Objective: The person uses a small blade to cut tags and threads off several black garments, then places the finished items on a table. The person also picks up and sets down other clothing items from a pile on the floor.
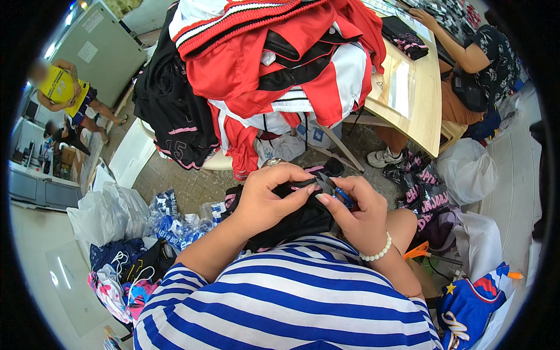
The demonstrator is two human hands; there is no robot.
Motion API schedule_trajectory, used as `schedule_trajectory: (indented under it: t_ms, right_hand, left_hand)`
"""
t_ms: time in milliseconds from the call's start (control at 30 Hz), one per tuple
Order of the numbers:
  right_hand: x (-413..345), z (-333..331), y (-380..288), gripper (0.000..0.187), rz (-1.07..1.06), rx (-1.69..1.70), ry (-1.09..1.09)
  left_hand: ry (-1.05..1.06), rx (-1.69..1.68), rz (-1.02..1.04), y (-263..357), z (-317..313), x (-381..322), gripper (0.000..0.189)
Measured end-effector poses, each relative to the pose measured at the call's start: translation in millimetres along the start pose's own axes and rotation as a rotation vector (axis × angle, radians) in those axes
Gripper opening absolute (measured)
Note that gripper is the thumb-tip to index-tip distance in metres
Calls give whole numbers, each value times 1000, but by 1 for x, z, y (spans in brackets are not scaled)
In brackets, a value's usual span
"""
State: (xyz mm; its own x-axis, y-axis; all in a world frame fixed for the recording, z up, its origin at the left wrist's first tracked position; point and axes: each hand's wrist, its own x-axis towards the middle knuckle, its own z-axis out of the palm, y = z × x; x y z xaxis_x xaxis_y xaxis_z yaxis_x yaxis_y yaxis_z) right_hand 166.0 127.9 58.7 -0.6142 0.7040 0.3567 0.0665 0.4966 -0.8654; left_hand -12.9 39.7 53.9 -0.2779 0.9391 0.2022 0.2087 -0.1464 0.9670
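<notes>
Over my lap, my left hand (269, 194) pinches the edge of a black garment with pink trim (302, 225) between thumb and fingertips. My right hand (362, 208) grips small scissors (325, 184) with dark blades and a blue handle. The blades point left and meet the pinched edge close to my left fingertips; whether they touch the cloth or a thread cannot be made out. Most of the black garment hangs below my hands across my lap, and part of it is hidden behind my wrists.
A tall heap of red and white garments (280, 65) rises ahead, beside black garments (175, 113) on a chair. At right, a person (472, 74) sits by a wooden table (420, 127). Plastic bags (466, 170) and packed garments (183, 227) flank me. Another person (65, 87) stands far left.
</notes>
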Motion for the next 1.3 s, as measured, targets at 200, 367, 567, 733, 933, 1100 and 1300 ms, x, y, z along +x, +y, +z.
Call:
schedule_trajectory:
  t_ms: [200,367,567,733,933,1100,1300]
  right_hand:
    - [0,-3,-2,26,67,33,-9]
    - [2,-8,-2,25,28,-70,-35]
    - [3,-8,-3,21,99,44,-25]
    - [2,-7,-3,21,114,83,-28]
    - [3,-10,4,27,84,39,-76]
    - [6,1,16,26,242,563,-37]
    - [8,-1,30,12,317,289,-159]
  left_hand:
    - [-11,96,112,3,1,3,17]
    - [-16,157,146,6,2,4,17]
    - [-7,134,106,5,1,4,17]
    - [-13,124,106,4,0,3,16]
    - [-32,131,95,4,1,3,17]
    - [-98,119,96,3,-2,2,19]
    - [-56,40,236,0,-10,6,19]
